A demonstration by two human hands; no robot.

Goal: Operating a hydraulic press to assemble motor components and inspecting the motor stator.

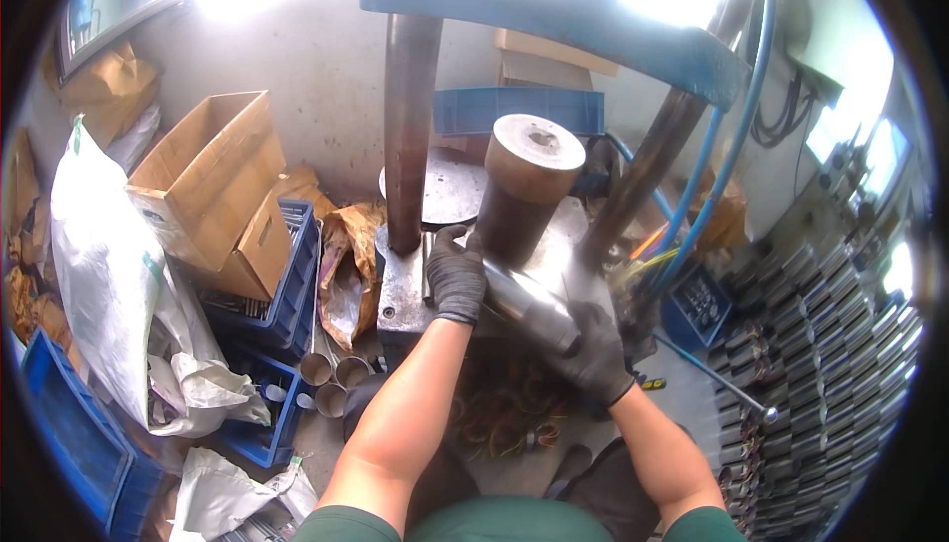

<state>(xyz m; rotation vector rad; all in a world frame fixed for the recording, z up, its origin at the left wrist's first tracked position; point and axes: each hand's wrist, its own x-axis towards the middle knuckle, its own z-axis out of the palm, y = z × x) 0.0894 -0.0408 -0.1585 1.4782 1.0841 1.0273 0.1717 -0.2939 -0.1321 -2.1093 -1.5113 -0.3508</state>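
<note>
A shiny metal tube [531, 307] lies slanted across the front of a press's metal bed [403, 297]. My right hand [593, 356], in a dark glove, is closed round its near end. At the far end, my left hand [458, 275], gloved the same way, curls against the tube; its fingertips are partly hidden. Just behind the tube stands a thick dark cylinder [516, 216] with a wider, pale-topped cap [539, 142]. A short metal rod [427, 267] sits beside my left hand. Whether the tube's far end touches the cylinder, I cannot tell.
Steel posts [407, 137] carry a blue crossbeam [554, 8] overhead. Blue hoses [736, 162] run down at the right, near many stacked metal tubes [820, 364]. Cardboard boxes [213, 181], a white sack [104, 265] and blue crates [84, 433] crowd the left.
</note>
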